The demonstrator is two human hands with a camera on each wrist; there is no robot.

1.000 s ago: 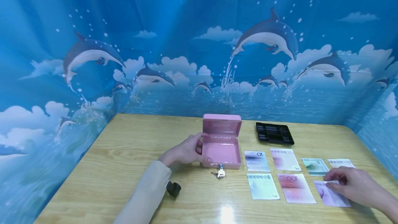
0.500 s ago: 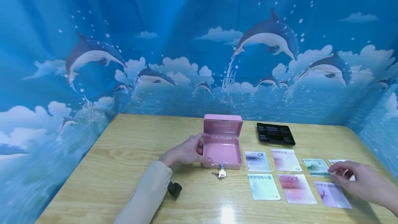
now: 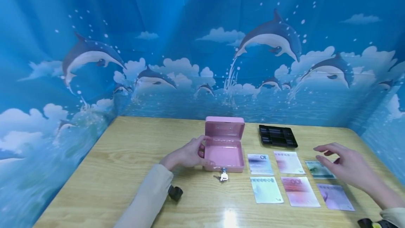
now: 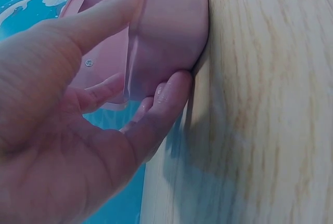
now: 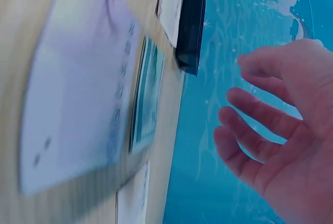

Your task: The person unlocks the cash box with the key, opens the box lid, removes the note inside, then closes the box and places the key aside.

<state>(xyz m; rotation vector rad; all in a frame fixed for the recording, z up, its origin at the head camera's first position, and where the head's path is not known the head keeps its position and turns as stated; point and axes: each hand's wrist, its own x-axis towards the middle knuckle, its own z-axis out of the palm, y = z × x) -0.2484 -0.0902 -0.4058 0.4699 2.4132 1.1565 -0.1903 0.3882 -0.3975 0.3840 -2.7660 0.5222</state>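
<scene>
At frame centre, the pink cash box (image 3: 224, 152) stands on the wooden surface (image 3: 126, 171) with its lid raised. The left hand (image 3: 186, 154) grips its left wall, fingers curled round it. A key (image 3: 224, 176) sits in the front lock. At right, the right hand (image 3: 343, 164) hovers with fingers spread, grip empty, above the green banknote (image 3: 317, 170), beside the purple banknote (image 3: 335, 197).

Bright even light, glare on table (image 3: 230, 217) — wrist views blurred, edges curved
</scene>
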